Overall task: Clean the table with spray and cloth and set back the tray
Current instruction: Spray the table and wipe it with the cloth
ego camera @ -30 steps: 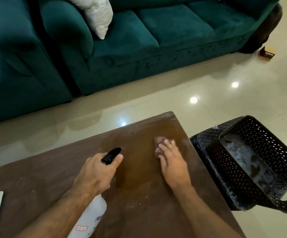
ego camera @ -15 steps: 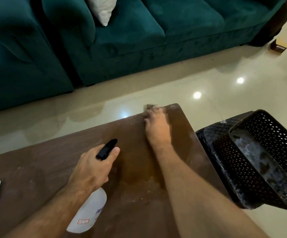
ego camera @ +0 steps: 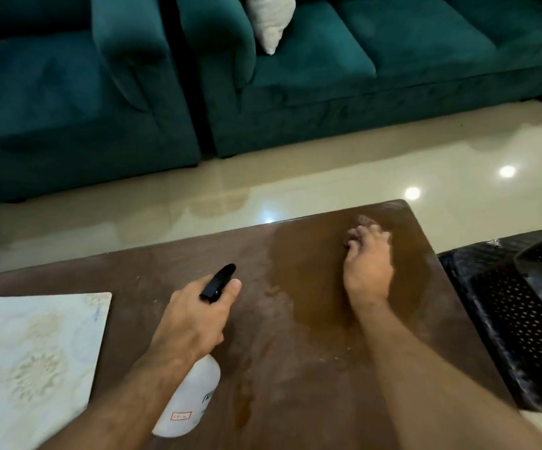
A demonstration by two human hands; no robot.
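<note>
My left hand [ego camera: 193, 318] grips the black head of a white spray bottle [ego camera: 190, 397] over the middle of the brown table [ego camera: 152, 274]. My right hand [ego camera: 367, 264] presses a small brownish cloth [ego camera: 358, 224] flat on the table near its far right corner; only the cloth's edge shows past my fingers. The wood around that hand looks wet and darker. A pale patterned tray [ego camera: 32, 362] lies on the table at the left.
A black perforated basket [ego camera: 522, 313] stands on the floor right of the table. Two teal sofas [ego camera: 360, 76] with a white cushion [ego camera: 271, 21] sit beyond a strip of glossy tiled floor [ego camera: 328, 177].
My right hand with the cloth slid out to the table's far edge, then drew back a little toward me. The view shifted right, showing more of the tray. The left hand keeps holding the bottle.
</note>
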